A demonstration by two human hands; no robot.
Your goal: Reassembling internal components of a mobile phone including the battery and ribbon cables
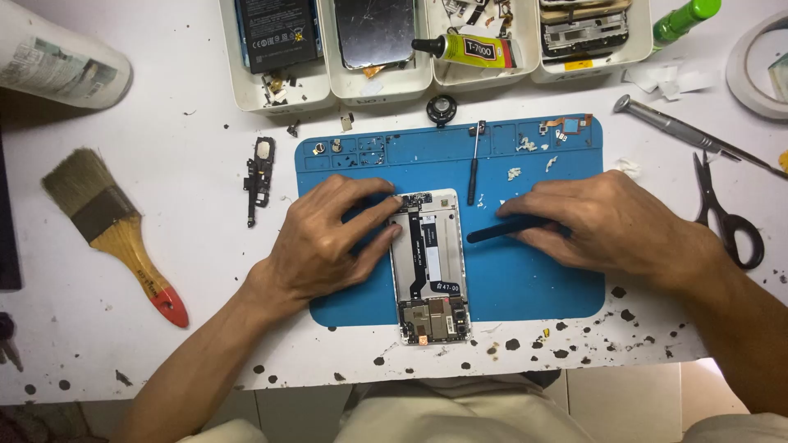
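An opened phone frame (432, 267), its back cover off and circuit boards showing at both ends, lies lengthwise on a blue repair mat (533, 279) in the middle of the white worktop (164, 328). The left hand (332, 238) rests on the mat at the frame's left edge, fingers curled and pressing on the frame's upper part near the small board there. The right hand (607, 221) lies flat on the mat to the right of the frame, closed over the end of a thin black pry tool (501, 232) whose tip points toward the frame and stops just short of it. A small black screwdriver (474, 164) lies on the mat just above the frame. To the left, off the mat, sit a loose black phone part (258, 176) and a paintbrush (111, 230) with a wooden handle. Scissors (726, 217) and a metal tool (681, 131) lie at the right, and white trays (377, 86) of phone parts, one holding a yellow glue tube (472, 49), line the far edge.
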